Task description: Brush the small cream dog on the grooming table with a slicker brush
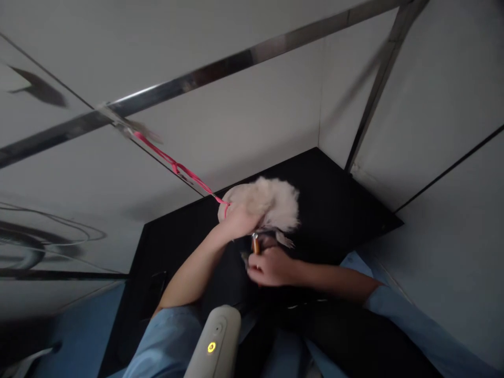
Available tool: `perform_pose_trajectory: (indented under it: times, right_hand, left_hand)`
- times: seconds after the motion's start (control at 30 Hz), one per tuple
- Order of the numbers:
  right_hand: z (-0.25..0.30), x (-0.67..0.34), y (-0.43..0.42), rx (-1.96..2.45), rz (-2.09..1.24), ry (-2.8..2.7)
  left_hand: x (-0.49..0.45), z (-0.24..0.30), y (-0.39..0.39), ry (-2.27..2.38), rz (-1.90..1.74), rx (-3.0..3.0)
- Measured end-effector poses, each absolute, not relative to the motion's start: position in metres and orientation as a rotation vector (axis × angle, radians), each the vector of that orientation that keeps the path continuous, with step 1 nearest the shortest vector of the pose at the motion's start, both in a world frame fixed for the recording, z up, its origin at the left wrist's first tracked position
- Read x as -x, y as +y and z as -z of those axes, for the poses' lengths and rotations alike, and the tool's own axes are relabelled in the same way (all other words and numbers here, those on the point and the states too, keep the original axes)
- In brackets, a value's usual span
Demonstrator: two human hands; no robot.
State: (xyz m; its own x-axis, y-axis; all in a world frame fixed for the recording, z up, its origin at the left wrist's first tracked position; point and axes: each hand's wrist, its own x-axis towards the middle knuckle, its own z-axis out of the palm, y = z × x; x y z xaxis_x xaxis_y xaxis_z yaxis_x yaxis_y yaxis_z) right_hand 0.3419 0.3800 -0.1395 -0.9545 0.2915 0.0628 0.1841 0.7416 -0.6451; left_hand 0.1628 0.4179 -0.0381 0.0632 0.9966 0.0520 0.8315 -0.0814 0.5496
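A fluffy white dog (281, 202) is on the black table (315, 189). A pink loop lead (192, 178) runs from its neck up to a metal bar. My left hand (242, 220) is against the dog's near side, its fingers curled into the fur and partly hidden. Just below the fur, my right hand (271, 266) is closed around an orange-handled tool with a metal end (256, 244). The kind of tool cannot be made out. Tufts of loose-looking fur (284, 240) show between my right hand and the dog.
A metal rail (220, 71) crosses above the table, with the lead clamped to it. Pale wall panels (252, 126) stand behind. A white device with a yellow light (214, 344) rises in the foreground. Cables (51, 226) hang at the left.
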Motion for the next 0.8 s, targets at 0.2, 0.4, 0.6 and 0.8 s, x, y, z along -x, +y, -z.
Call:
perform_pose_trajectory:
  times: [0.2, 0.4, 0.6, 0.8]
  right_hand:
    - [0.142, -0.371, 0.394, 0.223, -1.074, -2.999]
    - [0.140, -0.387, 0.396, 0.546, -1.038, -3.078]
    - [0.120, -0.388, 0.401, 0.619, -0.725, -3.158]
    - [0.117, -0.393, 0.413, 0.415, -0.943, -3.335]
  left_hand:
    - [-0.173, 0.038, 0.432, 1.349, -0.566, -1.959]
    - [-0.170, 0.062, 0.446, 1.515, -0.397, -2.407]
    - [-0.165, 0.070, 0.457, 1.492, -0.431, -2.532]
    - [-0.163, 0.071, 0.453, 1.471, -0.590, -2.506]
